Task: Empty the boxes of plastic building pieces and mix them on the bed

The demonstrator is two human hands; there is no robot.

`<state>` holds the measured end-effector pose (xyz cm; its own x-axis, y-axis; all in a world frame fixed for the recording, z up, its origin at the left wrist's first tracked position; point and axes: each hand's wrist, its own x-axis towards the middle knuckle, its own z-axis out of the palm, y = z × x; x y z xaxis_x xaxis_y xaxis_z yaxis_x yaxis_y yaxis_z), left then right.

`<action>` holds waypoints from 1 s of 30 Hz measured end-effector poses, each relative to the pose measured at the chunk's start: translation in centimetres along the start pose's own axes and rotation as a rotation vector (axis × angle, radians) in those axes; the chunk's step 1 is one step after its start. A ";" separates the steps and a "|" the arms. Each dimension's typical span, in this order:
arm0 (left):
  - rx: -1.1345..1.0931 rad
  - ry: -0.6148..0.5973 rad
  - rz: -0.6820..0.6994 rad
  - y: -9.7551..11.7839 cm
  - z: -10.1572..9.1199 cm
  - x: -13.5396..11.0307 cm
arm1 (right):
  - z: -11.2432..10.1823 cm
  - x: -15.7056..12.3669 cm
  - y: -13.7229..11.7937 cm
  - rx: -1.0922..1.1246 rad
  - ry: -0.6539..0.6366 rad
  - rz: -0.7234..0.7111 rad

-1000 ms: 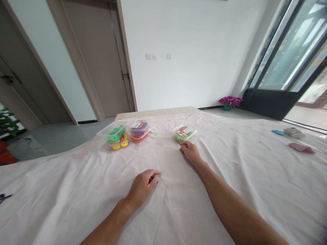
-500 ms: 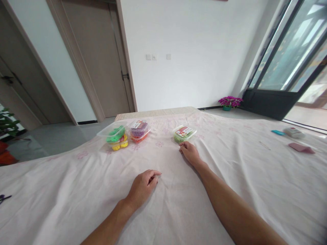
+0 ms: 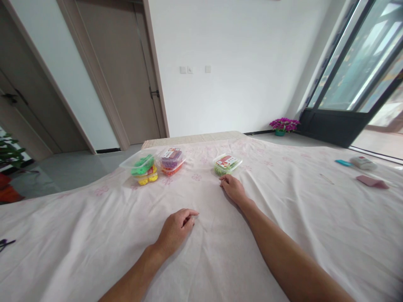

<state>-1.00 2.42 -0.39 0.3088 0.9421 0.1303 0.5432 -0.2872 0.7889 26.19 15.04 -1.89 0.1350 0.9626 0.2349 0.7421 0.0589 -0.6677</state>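
My left hand [image 3: 175, 229] rests on the pale pink cloth [image 3: 94, 235] near the middle, fingers loosely curled under with nothing visible in them. My right hand [image 3: 233, 188] lies farther out on the cloth, fingers bent and close together, just short of a clear lidded box of green pieces [image 3: 227, 163]. It does not touch the box. To the left stand two more clear boxes: one with green and yellow pieces [image 3: 143, 168], one with purple and orange pieces [image 3: 171, 160].
At the far right of the cloth lie a teal item [image 3: 344, 162], a small white pack [image 3: 362, 162] and a pink flat thing [image 3: 371, 181]. Scissors handles [image 3: 5, 243] show at the left edge. A pot of purple flowers [image 3: 283, 125] stands on the floor by the glass door.
My right hand has slid slightly left and back from the green box. My left hand has stayed put.
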 end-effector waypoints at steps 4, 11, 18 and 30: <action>0.007 0.004 0.000 -0.1 0.0 0.1 | -0.1 0.0 -0.1 -0.011 -0.006 0.003; 0.013 0.002 0.001 -0.3 0.1 -0.1 | -0.1 -0.2 -0.1 -0.025 0.009 -0.024; 0.003 -0.006 -0.005 0.1 0.0 0.0 | -0.1 -0.2 -0.1 -0.018 0.001 -0.017; 0.000 -0.002 -0.004 0.2 -0.1 0.0 | 0.0 -0.1 0.0 -0.040 -0.001 -0.014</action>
<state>-0.98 2.34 -0.23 0.3086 0.9428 0.1260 0.5445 -0.2837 0.7893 26.16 14.94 -1.88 0.1244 0.9619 0.2435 0.7693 0.0614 -0.6359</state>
